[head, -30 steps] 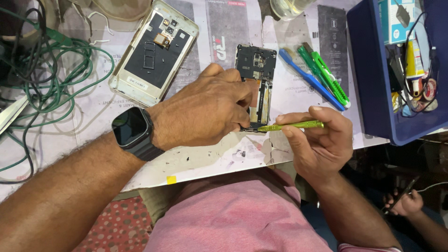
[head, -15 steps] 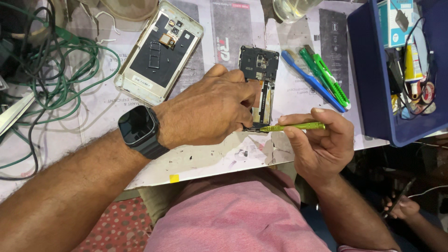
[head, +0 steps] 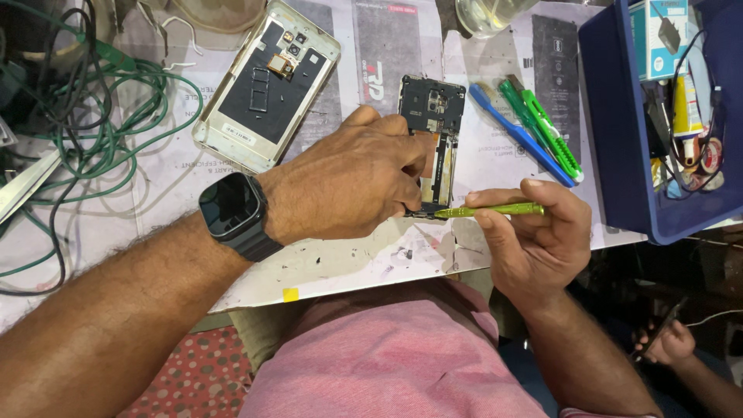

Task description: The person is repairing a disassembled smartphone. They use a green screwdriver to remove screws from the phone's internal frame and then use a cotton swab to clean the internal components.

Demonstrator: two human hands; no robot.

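Opened phone [head: 433, 124] lies face down on the paper-covered table [head: 348, 263], back cover off, circuit board and dark inner frame showing. It sits near the table's middle, between the removed pale back cover [head: 267, 85] on the left and a row of plastic tools on the right.

Left hand [head: 340, 186] — curled over the lower half of the phone, fingers bent and pressing down at its left edge and bottom end, so it is closed onto the body and pins it flat. Black smartwatch [head: 232, 213] on that wrist.

Right hand [head: 534, 240] — thumb and forefinger pinched shut on a thin yellow-green screwdriver [head: 491, 210], other fingers folded loosely beneath. Shaft lies nearly level, tip pointing left and meeting the bottom end of the phone, just beside the left fingertips. Whether the tip is seated in a screw cannot be told; the spot is too small and partly covered.

Judged step: working a fastener or small part at the phone's bottom end, board not yet lifted out. The next move would call for a steady tip, light downward pressure and the left hand's firm hold, as a slip could scratch the board.

Nearby: blue pry tool [head: 515, 131], green tools [head: 546, 128], blue tray [head: 619, 139] of oddments at right, green cable [head: 116, 116] coiled at left. Another person's hand [head: 665, 340] shows low right, apart from the work
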